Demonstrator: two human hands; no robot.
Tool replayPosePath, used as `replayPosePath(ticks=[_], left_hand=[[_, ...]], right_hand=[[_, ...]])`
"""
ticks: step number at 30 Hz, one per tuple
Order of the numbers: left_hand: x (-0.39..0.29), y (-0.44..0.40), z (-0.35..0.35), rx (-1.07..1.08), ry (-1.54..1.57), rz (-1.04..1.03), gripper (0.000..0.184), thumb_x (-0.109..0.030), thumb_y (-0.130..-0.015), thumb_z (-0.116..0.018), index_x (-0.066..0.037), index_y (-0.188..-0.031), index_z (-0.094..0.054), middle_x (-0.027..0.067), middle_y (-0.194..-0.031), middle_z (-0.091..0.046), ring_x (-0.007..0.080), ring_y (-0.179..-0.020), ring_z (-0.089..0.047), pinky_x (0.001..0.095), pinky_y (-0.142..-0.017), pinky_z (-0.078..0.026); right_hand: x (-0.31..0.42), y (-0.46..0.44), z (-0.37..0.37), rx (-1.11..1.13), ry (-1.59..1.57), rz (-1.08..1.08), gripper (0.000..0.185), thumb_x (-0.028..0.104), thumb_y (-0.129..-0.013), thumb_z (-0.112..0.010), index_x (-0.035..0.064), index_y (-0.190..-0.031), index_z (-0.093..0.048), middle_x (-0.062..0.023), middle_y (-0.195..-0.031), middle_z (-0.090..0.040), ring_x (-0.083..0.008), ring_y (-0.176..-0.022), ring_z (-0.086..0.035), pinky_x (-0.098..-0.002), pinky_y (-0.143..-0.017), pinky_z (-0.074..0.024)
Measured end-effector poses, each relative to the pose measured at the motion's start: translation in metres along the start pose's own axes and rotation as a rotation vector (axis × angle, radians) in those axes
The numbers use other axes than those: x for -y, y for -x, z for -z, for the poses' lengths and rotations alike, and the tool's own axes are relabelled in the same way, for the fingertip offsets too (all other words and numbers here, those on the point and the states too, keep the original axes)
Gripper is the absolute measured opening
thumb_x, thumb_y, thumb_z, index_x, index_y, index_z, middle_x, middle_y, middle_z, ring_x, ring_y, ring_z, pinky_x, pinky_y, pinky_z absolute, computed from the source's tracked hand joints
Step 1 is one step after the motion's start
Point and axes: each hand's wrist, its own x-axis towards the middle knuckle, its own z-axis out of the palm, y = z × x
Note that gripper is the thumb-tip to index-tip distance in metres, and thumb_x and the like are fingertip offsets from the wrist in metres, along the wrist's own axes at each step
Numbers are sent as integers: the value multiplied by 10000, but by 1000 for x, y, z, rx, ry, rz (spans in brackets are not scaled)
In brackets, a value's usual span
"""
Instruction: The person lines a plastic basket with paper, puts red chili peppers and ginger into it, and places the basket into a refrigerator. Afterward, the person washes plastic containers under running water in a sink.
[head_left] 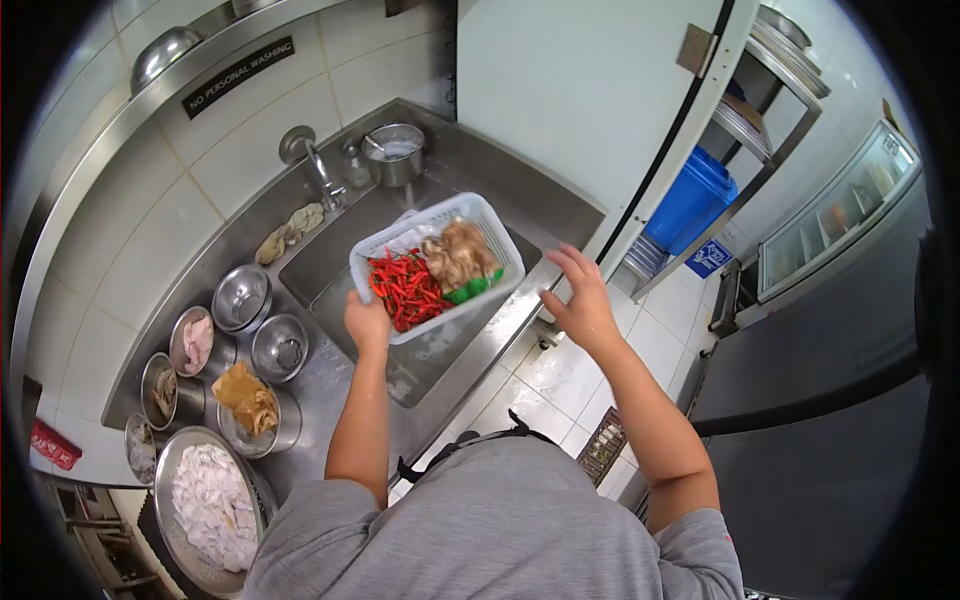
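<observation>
My left hand (368, 322) grips the near left corner of a white plastic basket (507, 245), which hangs tilted over the steel sink (405, 385). Red chillies (405, 288) fill the basket's left part. Beside them lie light brown pieces, perhaps ginger (460, 254), with something green (473, 287) at their near edge. To the right of the basket, my right hand (578, 292) is held in the air with its fingers spread, touching nothing.
Left of the sink stand several steel bowls (241, 299) and a large bowl of whitish strips (213, 505). A steel pot (397, 160) sits behind, near the faucet (325, 180). At right are a blue bin (690, 200) and a shelf rack (790, 135).
</observation>
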Motion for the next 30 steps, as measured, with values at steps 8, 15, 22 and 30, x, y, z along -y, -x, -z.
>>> replayPosePath(ticks=[8, 15, 22, 30], left_hand=[[19, -29, -14, 16, 227, 54, 237, -26, -765, -612, 32, -994, -612, 163, -874, -682, 230, -792, -650, 343, -726, -488], [-43, 57, -130, 661, 274, -59, 281, 36, -792, -584, 32, -1070, -543, 123, -949, -657, 182, -811, -632, 311, -733, -502], [-106, 241, -307, 1260, 72, -323, 265, 9, -821, -602, -9, -1082, -556, 64, -917, -650, 106, -776, -602, 271, -687, -485], [-183, 368, -472, 1621, 77, -49, 428, -357, -942, -568, -78, -1263, -520, 38, -1115, -595, 136, -963, -554, 303, -738, -491]], right_hand=[[-127, 172, -7, 288, -594, -1061, 399, 160, -838, -650, 21, -1202, -565, -93, -1036, -644, -201, -949, -615, -350, -784, -494], [-148, 178, 90, -95, -1119, -1085, 691, 466, -894, -574, 73, -1417, -353, -121, -1253, -532, -230, -1062, -550, -387, -851, -466], [-210, 235, 184, -367, -1219, -1166, 559, 172, -705, -662, -36, -1205, -523, -177, -1074, -622, -290, -973, -615, -431, -903, -487], [-379, 330, 254, -975, -1225, -1162, 676, 25, -605, -552, -5, -1272, -444, -142, -1126, -565, -271, -1025, -561, -373, -925, -451]])
